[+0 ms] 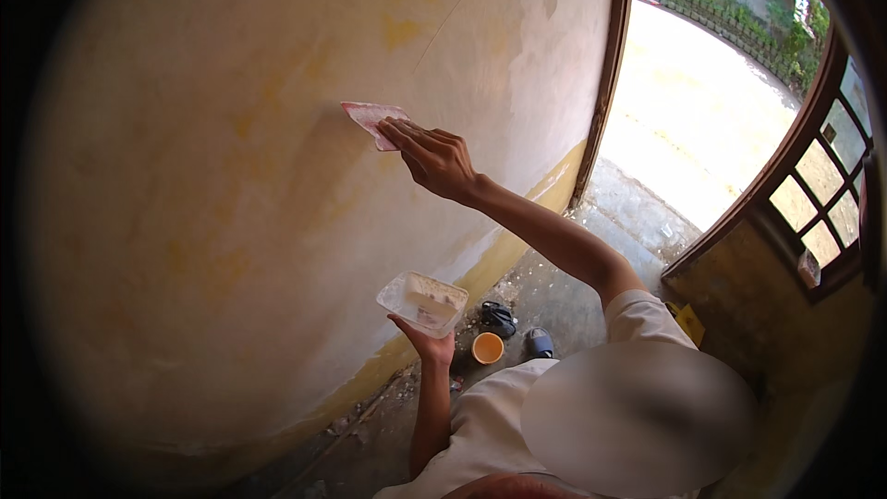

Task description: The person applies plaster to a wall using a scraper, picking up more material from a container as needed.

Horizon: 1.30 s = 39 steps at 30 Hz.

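Observation:
My right hand (434, 159) is stretched out to the wall, its fingers closed round a flat, pinkish putty spreader (374, 120). White residue coats the spreader, which lies at or very near the wall surface (259, 148); exact contact is hard to make out. That wall is pale and smeared, with yellow patches showing through. Lower down, my left hand (431, 345) holds up a shallow, translucent plastic tub (399, 296) from beneath. Some whitish paste (432, 312) shows inside the tub, and part of my left hand's fingers is hidden under it.
An orange-rimmed bucket (487, 348), a dark shoe (498, 318) and a grey-blue slipper (540, 343) are on the concrete floor (554, 268), among white specks and debris along the wall's foot. A doorway with a brown frame (605, 83) opens onto bright ground; a paned window (822, 194) is beside it.

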Available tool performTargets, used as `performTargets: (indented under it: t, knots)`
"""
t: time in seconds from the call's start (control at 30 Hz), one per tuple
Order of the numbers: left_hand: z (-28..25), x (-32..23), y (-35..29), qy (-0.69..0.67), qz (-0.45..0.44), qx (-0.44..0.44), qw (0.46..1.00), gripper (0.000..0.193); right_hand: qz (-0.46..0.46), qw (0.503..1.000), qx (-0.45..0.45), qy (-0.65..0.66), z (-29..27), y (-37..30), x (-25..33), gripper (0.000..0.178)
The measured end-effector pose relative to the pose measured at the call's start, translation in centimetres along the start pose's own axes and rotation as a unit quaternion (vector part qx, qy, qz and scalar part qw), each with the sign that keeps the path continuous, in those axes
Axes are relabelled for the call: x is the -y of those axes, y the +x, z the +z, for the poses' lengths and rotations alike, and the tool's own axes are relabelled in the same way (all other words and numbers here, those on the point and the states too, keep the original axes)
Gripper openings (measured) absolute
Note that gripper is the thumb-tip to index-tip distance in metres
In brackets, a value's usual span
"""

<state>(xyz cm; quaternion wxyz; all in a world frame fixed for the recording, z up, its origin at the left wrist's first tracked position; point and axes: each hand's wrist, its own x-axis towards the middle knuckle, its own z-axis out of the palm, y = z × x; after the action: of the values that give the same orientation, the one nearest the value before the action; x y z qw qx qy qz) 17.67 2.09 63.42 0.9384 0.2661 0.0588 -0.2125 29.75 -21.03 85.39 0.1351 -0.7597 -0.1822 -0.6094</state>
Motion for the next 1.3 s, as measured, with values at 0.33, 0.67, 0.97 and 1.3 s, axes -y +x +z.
performTargets:
  t: [0.33, 0.67, 0.97, 1.3]
  knots:
    - [-1.5, 0.1, -0.7, -0.020, 0.031, 0.001, 0.999, 0.084, 0.269, 0.933, -0.165, -0.176, -7.3, 10.0, -17.6, 0.033]
    - [1.3, 0.1, 0.3, 0.009, -0.039, -0.033, 0.999, 0.085, 0.048, 0.998, -0.013, 0.035, 4.9, -0.6, 8.6, 0.046]
    - [4.6, 0.3, 2.5, 0.010, 0.007, -0.016, 1.000, 0.082, 0.378, 0.915, -0.134, 0.053, -8.0, -0.4, -7.6, 0.032]
    - [3.1, 4.9, 5.3, 0.028, -0.033, 0.017, 0.999, 0.084, 0.270, 0.942, -0.104, -0.170, -5.9, 6.9, -22.1, 0.046]
